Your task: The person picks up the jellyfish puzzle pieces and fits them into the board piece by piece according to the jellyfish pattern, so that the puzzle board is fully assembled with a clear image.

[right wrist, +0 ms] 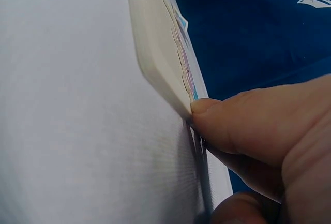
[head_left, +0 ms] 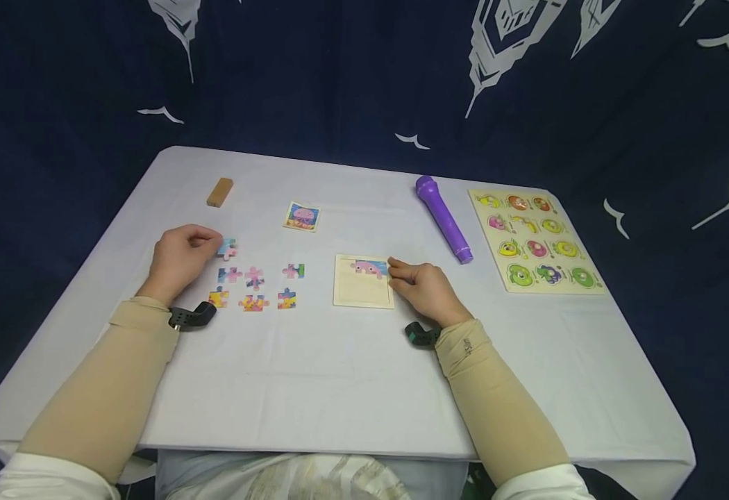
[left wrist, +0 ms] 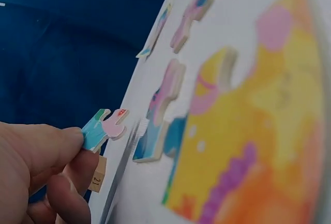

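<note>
My left hand (head_left: pixel 180 258) pinches a blue and pink jigsaw piece (left wrist: pixel 98 133) between thumb and fingers, at the back left of the loose pieces. On the table around it lie several jigsaw pieces, including a pink one (head_left: pixel 255 278) and a yellow one (head_left: pixel 254 303). My right hand (head_left: pixel 425 289) grips the right edge of a square wooden puzzle board (head_left: pixel 363 294) near its far corner. In the right wrist view the thumb (right wrist: pixel 214 118) touches the board's edge; the fingertips are partly hidden. Joined pink and blue pieces (head_left: pixel 371 268) sit along the board's far side.
A small picture card (head_left: pixel 303 217) lies behind the pieces, and a wooden block (head_left: pixel 220 192) stands at the far left. To the right are a purple microphone (head_left: pixel 444 220) and a fruit puzzle board (head_left: pixel 536 243). A white cloth covers the table (head_left: pixel 314 389).
</note>
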`<control>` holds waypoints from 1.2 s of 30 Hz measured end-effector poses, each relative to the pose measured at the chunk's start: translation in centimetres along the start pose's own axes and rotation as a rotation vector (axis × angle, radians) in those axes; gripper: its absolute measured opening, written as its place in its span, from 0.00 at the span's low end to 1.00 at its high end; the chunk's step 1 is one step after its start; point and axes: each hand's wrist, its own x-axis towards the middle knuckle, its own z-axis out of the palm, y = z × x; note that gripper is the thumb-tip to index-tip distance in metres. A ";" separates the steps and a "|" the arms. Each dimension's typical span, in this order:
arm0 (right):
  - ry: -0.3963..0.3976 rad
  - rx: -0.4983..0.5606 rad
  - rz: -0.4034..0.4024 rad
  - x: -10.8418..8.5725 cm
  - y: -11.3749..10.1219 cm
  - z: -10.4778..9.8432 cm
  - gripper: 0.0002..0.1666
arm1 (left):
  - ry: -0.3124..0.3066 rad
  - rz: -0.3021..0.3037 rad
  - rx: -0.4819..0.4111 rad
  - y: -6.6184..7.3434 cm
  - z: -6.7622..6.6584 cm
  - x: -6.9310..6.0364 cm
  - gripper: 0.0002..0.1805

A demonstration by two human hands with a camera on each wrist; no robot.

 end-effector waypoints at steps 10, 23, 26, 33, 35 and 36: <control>-0.006 0.002 -0.006 0.3 0.0 -0.1 0.20 | -0.098 -0.019 -0.120 0.8 -0.2 -0.3 0.25; -0.005 -0.005 -0.020 0.3 -0.1 -0.1 0.20 | -0.199 0.002 -0.162 4.3 -0.4 -0.5 0.24; -0.006 -0.003 -0.022 0.3 -0.1 -0.2 0.20 | -0.225 0.019 -0.163 4.9 0.1 -0.4 0.21; -0.009 -0.003 -0.011 0.3 0.2 -0.1 0.20 | -0.296 0.069 -0.174 7.0 2.6 -0.1 0.15; -0.008 -0.003 -0.011 0.3 0.2 -0.1 0.20 | -0.309 0.086 -0.179 7.7 3.5 -0.1 0.12; -0.009 -0.001 -0.013 0.3 0.2 0.0 0.20 | -0.316 0.092 -0.183 8.0 4.0 -0.2 0.12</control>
